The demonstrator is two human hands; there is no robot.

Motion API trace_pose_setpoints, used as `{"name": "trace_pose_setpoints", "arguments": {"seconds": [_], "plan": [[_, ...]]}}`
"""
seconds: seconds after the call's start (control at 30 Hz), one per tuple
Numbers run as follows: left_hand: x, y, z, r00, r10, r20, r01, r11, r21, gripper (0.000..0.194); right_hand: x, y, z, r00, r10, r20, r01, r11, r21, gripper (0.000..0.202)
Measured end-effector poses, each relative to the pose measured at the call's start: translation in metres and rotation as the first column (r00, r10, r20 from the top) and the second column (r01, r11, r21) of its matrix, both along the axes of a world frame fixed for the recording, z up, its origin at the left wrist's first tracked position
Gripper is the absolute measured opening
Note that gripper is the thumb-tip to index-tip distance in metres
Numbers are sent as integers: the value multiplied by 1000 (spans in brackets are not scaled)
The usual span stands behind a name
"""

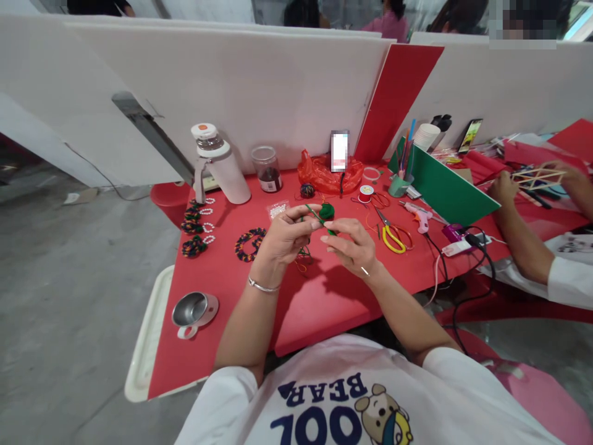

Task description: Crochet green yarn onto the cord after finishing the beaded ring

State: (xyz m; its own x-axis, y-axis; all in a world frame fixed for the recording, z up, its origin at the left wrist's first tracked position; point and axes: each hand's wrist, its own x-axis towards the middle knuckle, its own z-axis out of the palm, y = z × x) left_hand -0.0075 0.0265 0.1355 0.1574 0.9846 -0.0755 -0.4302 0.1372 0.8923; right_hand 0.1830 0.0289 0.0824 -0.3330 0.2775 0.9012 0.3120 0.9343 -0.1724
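My left hand [290, 233] is closed, its raised fingers pinching green yarn [315, 214]. Close on its right, my right hand [354, 246] pinches the green stuff at its fingertips; whether a slim tool is among it, I cannot tell. Behind the hands rests a green yarn ball [327, 211]. Loose thin strands [302, 267] lie on the table under my left hand. To its left is a ring of dark multicoloured braided yarn [250, 245], with a small bag of white beads [278, 210] behind it.
On the red table [194, 352] stand a metal cup [195, 312], a white flask [227, 173], a jar [267, 170] and a phone [340, 151]. Scissors [393, 238], a glue gun [420, 216] and a power strip [466, 245] lie rightward. A co-worker's hands [504, 188] work beyond the green board [445, 185].
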Motion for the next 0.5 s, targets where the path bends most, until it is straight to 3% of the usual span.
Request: {"name": "trace_pose_setpoints", "arguments": {"seconds": [0.23, 0.5], "plan": [[-10, 2, -4, 973, 79, -219, -48, 989, 140, 35, 27, 12, 30, 940, 271, 209, -221, 947, -231, 25], [-12, 1, -9, 949, 97, -300, -38, 979, 198, 36, 35, 2, 39, 915, 296, 275, -213, 932, -294, 17]]}}
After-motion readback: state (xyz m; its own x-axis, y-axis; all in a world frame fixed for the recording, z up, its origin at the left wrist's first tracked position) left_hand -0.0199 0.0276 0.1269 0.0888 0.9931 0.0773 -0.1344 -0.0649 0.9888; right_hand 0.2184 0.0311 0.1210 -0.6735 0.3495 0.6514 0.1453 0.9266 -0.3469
